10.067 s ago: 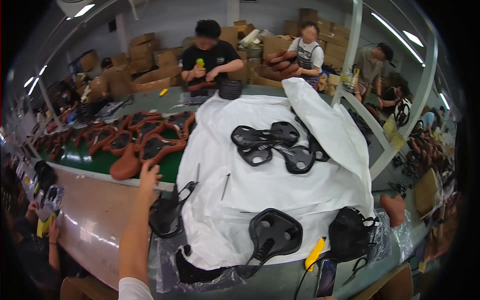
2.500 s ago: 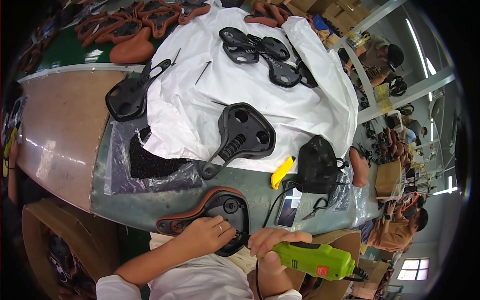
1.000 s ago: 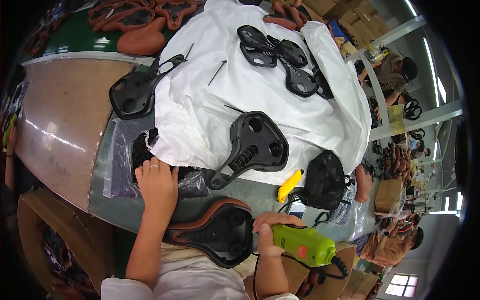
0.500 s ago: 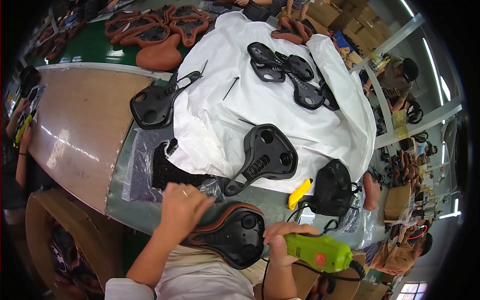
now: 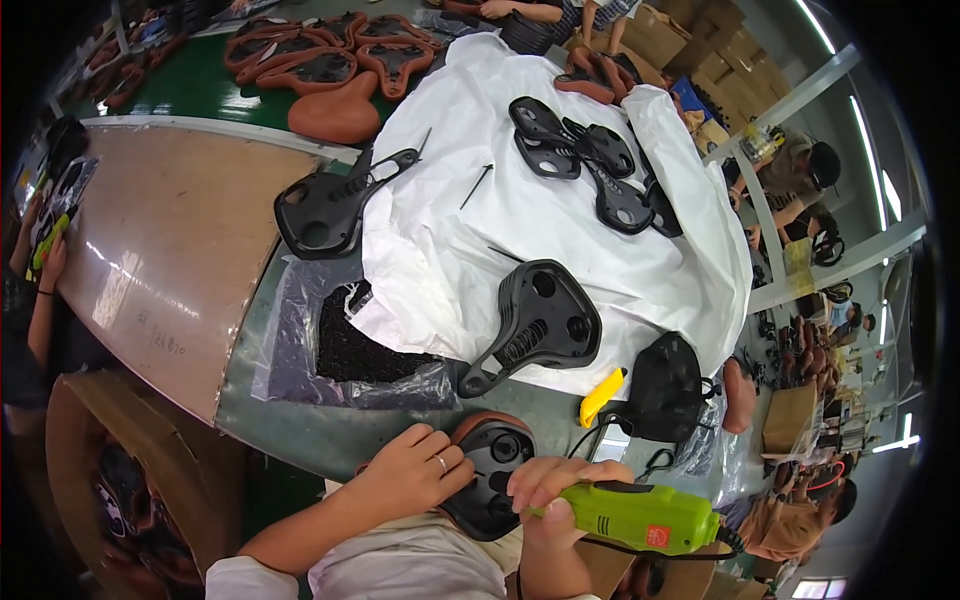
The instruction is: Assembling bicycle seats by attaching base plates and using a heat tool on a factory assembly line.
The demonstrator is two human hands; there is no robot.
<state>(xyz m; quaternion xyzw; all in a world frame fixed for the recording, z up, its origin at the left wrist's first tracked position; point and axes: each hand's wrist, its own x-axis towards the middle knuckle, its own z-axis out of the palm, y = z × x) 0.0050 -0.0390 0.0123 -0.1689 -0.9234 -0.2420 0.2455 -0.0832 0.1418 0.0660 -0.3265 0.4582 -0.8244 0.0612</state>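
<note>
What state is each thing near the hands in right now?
Left hand: fingers at saddle
Saddle: underside up, partly covered
Right hand: gripping power screwdriver
Power screwdriver: held sideways
Plastic bag: open, black bits showing
White sheet: spread, wrinkled
Yellow cutter: lying down, blade unclear
Left cardboard box: open

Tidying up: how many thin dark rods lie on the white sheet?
3: first rod beside the left saddle base, second rod right of that, third rod behind the front saddle base on the sheet. Others may be hidden.
</note>
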